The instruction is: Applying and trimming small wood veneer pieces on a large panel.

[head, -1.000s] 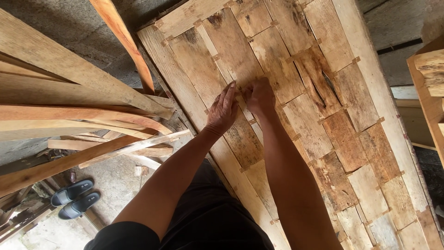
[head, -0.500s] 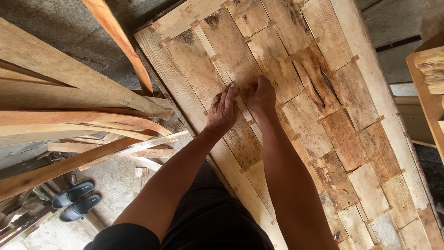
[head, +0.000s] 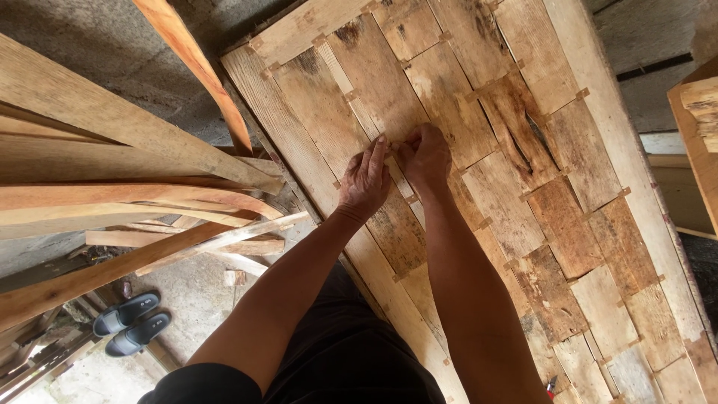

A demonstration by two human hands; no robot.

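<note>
Tan-brown patchwork wooden panel [head: 523, 194], dark slippers [head: 133, 323].

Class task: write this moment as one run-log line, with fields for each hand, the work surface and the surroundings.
left hand: flat on woven wood panel | right hand: fingers curled at a strip joint | left side: stacked planks | floor: pair of sandals

One head-worn camera looks steeply down, close over both forearms, onto the pale woven wooden-strip panel [head: 479, 187].

Woven panel of flat wooden strips [head: 523, 187], lying diagonally.
Pale and brown weathered strips interlace with small tabs at crossings, running from upper centre to lower right of the frame.
</note>
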